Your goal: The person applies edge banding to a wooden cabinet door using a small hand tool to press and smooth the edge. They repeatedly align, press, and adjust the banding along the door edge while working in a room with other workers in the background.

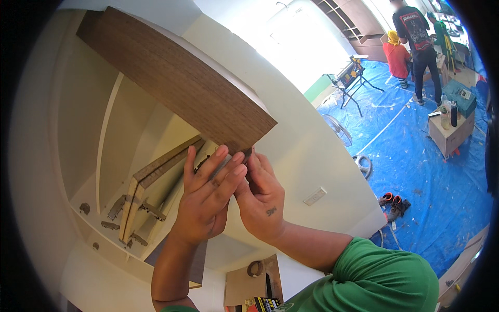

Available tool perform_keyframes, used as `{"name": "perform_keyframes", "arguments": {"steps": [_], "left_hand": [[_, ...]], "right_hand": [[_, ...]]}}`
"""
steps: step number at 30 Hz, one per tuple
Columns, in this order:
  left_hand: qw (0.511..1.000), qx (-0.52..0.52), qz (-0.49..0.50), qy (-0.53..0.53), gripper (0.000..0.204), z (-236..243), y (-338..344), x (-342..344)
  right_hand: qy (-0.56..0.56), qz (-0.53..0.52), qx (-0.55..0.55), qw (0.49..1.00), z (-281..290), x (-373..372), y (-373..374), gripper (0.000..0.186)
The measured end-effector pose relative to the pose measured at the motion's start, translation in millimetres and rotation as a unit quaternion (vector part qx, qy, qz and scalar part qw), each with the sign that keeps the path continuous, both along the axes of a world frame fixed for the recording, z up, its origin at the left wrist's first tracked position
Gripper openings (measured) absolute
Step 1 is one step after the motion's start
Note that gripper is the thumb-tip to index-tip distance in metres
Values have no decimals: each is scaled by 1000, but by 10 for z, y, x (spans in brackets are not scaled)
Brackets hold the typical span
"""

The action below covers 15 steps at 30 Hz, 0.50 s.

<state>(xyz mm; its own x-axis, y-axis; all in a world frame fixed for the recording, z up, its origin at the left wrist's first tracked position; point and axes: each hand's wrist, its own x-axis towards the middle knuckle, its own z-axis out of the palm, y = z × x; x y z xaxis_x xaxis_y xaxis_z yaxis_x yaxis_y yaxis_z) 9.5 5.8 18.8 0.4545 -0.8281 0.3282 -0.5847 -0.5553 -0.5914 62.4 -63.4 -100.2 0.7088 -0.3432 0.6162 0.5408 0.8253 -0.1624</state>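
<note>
Where the wood-grain panel [182,78] slants from upper left to the centre of my view, I see the left hand [204,205] at its lower end, fingers extended and slightly spread. Beside it the right hand [264,203] is curled; whether it pinches anything, I cannot tell.

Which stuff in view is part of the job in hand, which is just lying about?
Likely the job:
- brown wood panel, left hand and right hand at its lower corner
- open cabinet

Lying about:
- shoes
- dark bottle
</note>
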Motion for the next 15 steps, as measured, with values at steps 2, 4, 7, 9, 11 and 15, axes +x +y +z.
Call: {"name": "perform_keyframes", "arguments": {"steps": [2, 4, 7, 9, 11, 15], "left_hand": [[1000, 0, 4, 1, 52, 10, -13, -4], [1000, 2, 12, 1, 52, 19, -28, -13], [1000, 2, 6, 6, 52, 41, -58, -5], [1000, 15, 22, -5, 51, 55, -81, 9], [999, 22, 28, -10, 51, 61, -98, 35], [999, 30, 21, -16, 50, 52, -94, 72]], "right_hand": [[6, -5, 2, 1000, 12, 2, 11, 58], [13, 6, 14, 1000, 18, -5, 30, 58], [16, 2, 16, 1000, 16, 1, 46, 57], [26, -30, -3, 999, 17, 38, 42, 57], [25, -47, -5, 999, 22, 87, 31, 57], [21, -8, 14, 1000, 19, 108, 6, 58]]}}
